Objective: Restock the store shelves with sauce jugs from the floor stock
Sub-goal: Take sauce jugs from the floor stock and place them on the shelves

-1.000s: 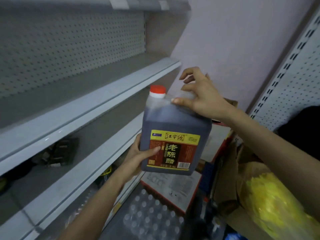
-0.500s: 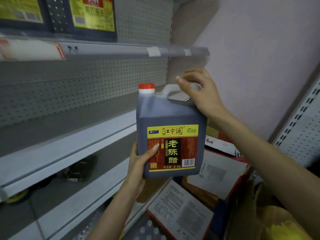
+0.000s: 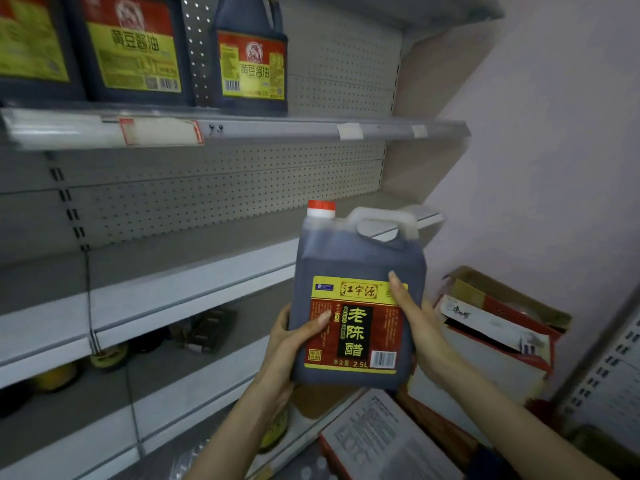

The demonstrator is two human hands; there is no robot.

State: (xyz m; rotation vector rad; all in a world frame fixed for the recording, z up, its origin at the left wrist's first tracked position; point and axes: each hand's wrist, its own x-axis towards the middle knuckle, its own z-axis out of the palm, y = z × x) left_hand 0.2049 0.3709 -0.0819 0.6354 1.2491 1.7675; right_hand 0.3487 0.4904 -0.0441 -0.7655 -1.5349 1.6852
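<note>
We faced a grey shelving unit (image 3: 242, 188) with a pegboard back, set against a pale wall. Its top shelf (image 3: 311, 131) carried three dark soy sauce jugs (image 3: 131, 46) with yellow and red labels, standing upright in a row. The rightmost one stood slightly apart from the other two. The middle shelf (image 3: 173, 282) was bare where we could see it.

On the right, an open brown cardboard box (image 3: 502, 306) held a red and white carton, and a second red-edged carton (image 3: 381, 441) with a printed white face lay lower down. On the shelf below the middle one we made out dark packets (image 3: 207, 327) and yellow-topped items (image 3: 107, 355), too blurred to name.

The vinegar jug (image 3: 356, 265), full of dark liquid and marked 2.5L, was held upright in the air. It hung in front of the right end of the middle shelf, with its label turned to us. The left hand (image 3: 294, 341) gripped its lower left side, the thumb (image 3: 317, 322) lying across the label's left edge. The right hand (image 3: 426, 334) gripped the right side, its thumb (image 3: 398, 292) pointing up over the label's top right corner. The remaining fingers of both hands were hidden behind the jug. Nothing touched the jug's clear handle (image 3: 384, 218) or its red cap (image 3: 321, 206).
</note>
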